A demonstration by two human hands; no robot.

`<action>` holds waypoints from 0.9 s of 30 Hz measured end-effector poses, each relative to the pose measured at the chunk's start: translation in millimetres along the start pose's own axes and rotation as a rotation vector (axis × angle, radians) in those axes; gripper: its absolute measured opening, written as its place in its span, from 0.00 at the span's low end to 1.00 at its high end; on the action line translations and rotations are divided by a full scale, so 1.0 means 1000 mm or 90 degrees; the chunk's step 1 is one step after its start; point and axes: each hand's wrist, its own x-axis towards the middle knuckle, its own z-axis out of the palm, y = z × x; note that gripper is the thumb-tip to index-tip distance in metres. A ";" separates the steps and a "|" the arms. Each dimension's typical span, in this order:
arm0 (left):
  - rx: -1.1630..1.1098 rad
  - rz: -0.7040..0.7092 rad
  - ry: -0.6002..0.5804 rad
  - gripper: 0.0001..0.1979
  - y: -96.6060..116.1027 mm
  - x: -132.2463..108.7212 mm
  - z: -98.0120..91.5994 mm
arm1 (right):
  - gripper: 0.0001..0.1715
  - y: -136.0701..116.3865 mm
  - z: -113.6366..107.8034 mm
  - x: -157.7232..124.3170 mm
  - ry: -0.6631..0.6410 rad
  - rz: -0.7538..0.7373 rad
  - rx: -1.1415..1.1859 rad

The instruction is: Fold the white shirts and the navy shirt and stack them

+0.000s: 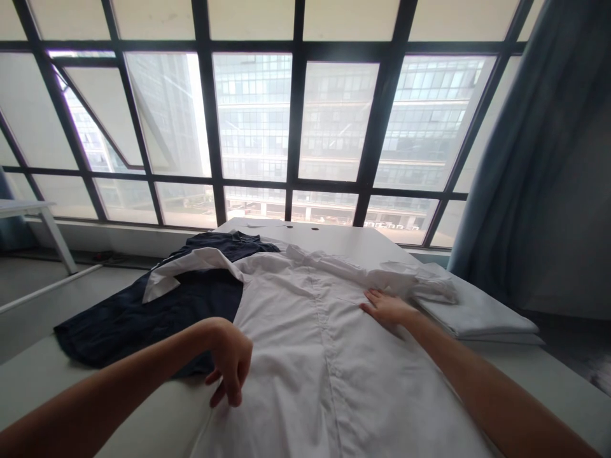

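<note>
A white button-front shirt (286, 369) lies spread out, its placket running down the middle and soft wrinkles across the cloth. On its upper right part my right hand (386, 308) rests flat, fingers stretched out. My left hand (231, 362) hangs over the shirt's left edge with its fingers bent downward and somewhat apart. No cloth shows gripped in it, and its fingertips are at or just above the edge. The shirt's left sleeve (191, 264) is folded out over a dark navy garment (128, 318); the other sleeve (405, 280) lies bunched at the right.
Under the garments is a white table (344, 238). A folded white cloth stack (482, 318) sits at its right side. Large windows (252, 121) stand behind, with a blue-grey curtain (515, 159) at right. Another white table (28, 207) is at far left.
</note>
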 end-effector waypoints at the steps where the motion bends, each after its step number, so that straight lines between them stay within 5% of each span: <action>1: 0.028 0.022 0.020 0.13 0.008 0.003 -0.001 | 0.30 -0.008 -0.009 0.000 0.000 -0.007 -0.008; 3: 0.089 0.047 0.109 0.14 0.022 0.014 -0.007 | 0.23 -0.032 -0.025 0.001 0.023 -0.026 -0.015; 5: 0.171 0.057 0.294 0.14 0.034 0.030 -0.018 | 0.19 -0.063 -0.036 0.001 0.056 -0.046 -0.001; 8: 0.276 0.048 0.583 0.11 0.045 0.062 -0.043 | 0.24 -0.110 -0.038 0.002 0.069 -0.068 0.050; 10: 0.275 0.036 0.674 0.13 0.048 0.085 -0.063 | 0.26 -0.131 -0.034 0.005 0.059 -0.071 0.067; 18: 0.069 -0.027 0.760 0.13 0.052 0.151 -0.126 | 0.22 -0.141 -0.023 0.028 0.018 -0.080 0.127; 23: 0.035 -0.030 0.731 0.10 0.046 0.167 -0.142 | 0.20 -0.136 -0.019 0.037 -0.031 -0.078 0.232; 27: 0.044 0.008 0.719 0.09 0.036 0.171 -0.146 | 0.16 -0.135 -0.013 0.046 0.007 -0.061 0.377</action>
